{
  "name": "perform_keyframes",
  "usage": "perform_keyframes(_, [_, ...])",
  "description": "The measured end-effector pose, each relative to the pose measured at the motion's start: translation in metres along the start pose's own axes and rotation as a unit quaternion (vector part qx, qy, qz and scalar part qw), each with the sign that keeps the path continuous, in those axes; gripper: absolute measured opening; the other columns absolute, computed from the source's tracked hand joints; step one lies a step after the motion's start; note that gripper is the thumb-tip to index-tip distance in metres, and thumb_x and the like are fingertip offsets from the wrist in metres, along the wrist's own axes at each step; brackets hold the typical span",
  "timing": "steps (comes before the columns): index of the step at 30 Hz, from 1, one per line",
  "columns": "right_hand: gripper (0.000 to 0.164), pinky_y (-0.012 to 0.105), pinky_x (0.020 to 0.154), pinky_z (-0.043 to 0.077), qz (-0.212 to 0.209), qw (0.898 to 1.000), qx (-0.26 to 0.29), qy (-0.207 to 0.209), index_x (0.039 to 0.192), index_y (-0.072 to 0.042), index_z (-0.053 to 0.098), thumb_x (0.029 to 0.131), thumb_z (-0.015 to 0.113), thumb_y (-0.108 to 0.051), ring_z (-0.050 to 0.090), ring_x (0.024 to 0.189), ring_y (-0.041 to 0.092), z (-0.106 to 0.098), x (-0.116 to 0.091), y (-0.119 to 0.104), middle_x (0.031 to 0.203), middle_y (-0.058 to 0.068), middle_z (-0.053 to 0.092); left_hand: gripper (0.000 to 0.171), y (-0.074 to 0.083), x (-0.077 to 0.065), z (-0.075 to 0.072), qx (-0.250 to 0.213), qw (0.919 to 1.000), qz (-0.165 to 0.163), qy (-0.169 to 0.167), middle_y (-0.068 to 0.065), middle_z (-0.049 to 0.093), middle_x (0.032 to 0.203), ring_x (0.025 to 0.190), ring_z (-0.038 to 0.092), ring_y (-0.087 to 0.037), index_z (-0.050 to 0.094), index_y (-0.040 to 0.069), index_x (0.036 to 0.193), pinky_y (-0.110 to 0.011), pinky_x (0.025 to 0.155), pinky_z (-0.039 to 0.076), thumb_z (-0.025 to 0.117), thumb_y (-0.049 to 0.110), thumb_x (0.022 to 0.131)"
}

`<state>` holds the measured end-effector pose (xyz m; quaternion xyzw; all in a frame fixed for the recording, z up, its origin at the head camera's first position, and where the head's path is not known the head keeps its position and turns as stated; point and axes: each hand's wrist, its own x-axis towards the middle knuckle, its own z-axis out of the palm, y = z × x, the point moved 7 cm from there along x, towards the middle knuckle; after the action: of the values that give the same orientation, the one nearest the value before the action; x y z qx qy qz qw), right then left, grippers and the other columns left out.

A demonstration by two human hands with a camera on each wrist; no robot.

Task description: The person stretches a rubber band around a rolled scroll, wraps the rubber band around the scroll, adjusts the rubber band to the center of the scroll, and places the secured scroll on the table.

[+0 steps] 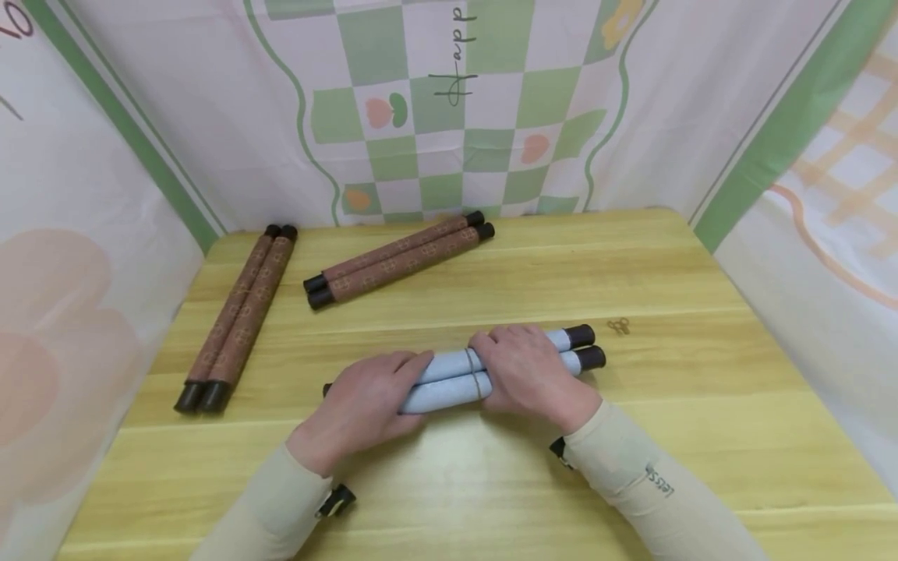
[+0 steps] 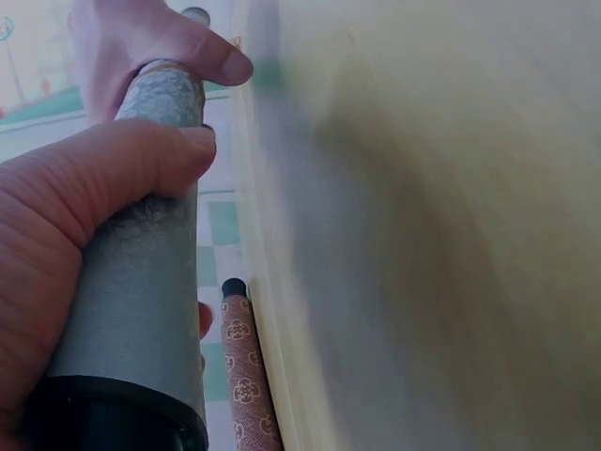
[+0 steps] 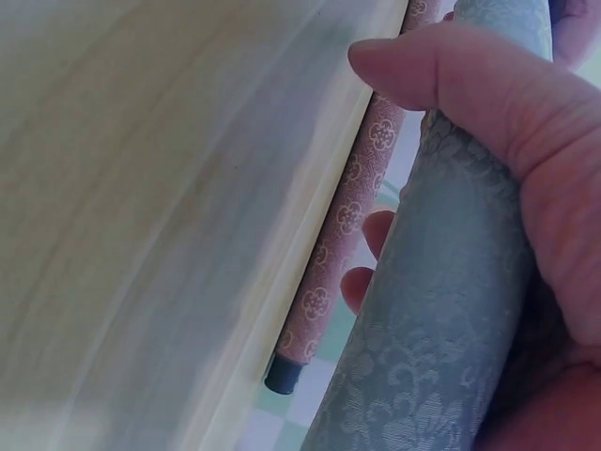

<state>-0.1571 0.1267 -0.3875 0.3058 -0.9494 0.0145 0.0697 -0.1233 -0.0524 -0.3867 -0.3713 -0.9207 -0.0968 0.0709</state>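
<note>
currently, both your hands are clamped on the paired pale blue rolls (image 1: 449, 392), side by side over the near middle of the table (image 1: 673, 273); whether they rest on it cannot be told. your left hand (image 1: 375, 401) curls thumb and fingers round the left part; your right hand (image 1: 529, 370) grips right of the middle. a thin band (image 1: 479, 386) circles both rolls just beside your right fingers; whether they touch it cannot be told.

caution: if you drag the band unevenly, it may skew and let the dark end caps (image 1: 592, 358) splay. overstretching may snap it; excess squeezing could crease the patterned covering. unequal grip may let one roll creep lengthwise past the other. a careless right-hand sweep could scatter the small loose bands (image 1: 619, 326).

containers: none shows. the band's loop encloses two rolls; the left brown pair (image 1: 242, 319) and far brown pair (image 1: 400, 261) lie directly on the table.
</note>
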Motion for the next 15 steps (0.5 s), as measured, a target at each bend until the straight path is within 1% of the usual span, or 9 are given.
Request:
perform_keyframes(4, [0.058, 0.049, 0.092, 0.054, -0.011, 1.000, -0.005, 0.022, 0.112, -0.018, 0.066, 0.063, 0.086, -0.040, 0.068, 0.094, 0.029, -0.003, 0.002, -0.003, 0.099, 0.005, 0.071, 0.084, 0.000, -0.006, -0.003, 0.007, 0.9997, 0.008, 0.020, -0.013, 0.069, 0.130, 0.105, 0.072, -0.024, 0.052, 0.004, 0.151, -0.039, 0.084, 0.061, 0.086, 0.044, 0.084])
perform_keyframes(6, [0.059, 0.049, 0.096, 0.053, -0.016, 0.999, -0.006, 0.035, 0.114, -0.017, 0.066, 0.064, 0.087, -0.041, 0.069, 0.097, 0.029, -0.005, 0.003, -0.004, 0.102, 0.006, 0.071, 0.084, 0.000, -0.008, -0.005, 0.008, 0.9995, 0.008, 0.028, -0.014, 0.069, 0.131, 0.105, 0.072, -0.025, 0.052, 0.003, 0.150, -0.039, 0.086, 0.061, 0.086, 0.043, 0.084])
perform_keyframes(8, [0.064, 0.050, 0.101, 0.051, -0.021, 0.999, -0.006, 0.046, 0.119, -0.016, 0.067, 0.065, 0.089, -0.044, 0.069, 0.101, 0.031, -0.008, 0.003, -0.004, 0.107, 0.007, 0.072, 0.083, -0.002, -0.011, -0.007, 0.005, 0.9994, 0.002, 0.035, -0.015, 0.069, 0.131, 0.106, 0.072, -0.026, 0.052, 0.002, 0.150, -0.040, 0.087, 0.061, 0.086, 0.041, 0.084])
perform_keyframes(11, [0.077, 0.054, 0.109, 0.046, -0.017, 0.998, 0.007, 0.058, 0.129, -0.014, 0.066, 0.065, 0.094, -0.046, 0.066, 0.113, 0.033, -0.012, 0.004, -0.001, 0.119, 0.011, 0.070, 0.083, -0.007, -0.016, -0.010, 0.002, 0.9990, -0.018, 0.040, -0.015, 0.069, 0.132, 0.107, 0.072, -0.027, 0.053, 0.002, 0.150, -0.042, 0.088, 0.061, 0.086, 0.040, 0.084])
perform_keyframes(15, [0.093, 0.062, 0.118, 0.036, -0.001, 0.996, 0.028, 0.080, 0.141, -0.012, 0.058, 0.064, 0.097, -0.046, 0.053, 0.134, 0.043, -0.021, 0.004, 0.006, 0.139, 0.022, 0.060, 0.084, -0.021, -0.024, -0.014, -0.001, 0.9970, -0.063, 0.046, -0.016, 0.069, 0.132, 0.105, 0.072, -0.028, 0.052, 0.001, 0.150, -0.043, 0.087, 0.061, 0.085, 0.040, 0.085])
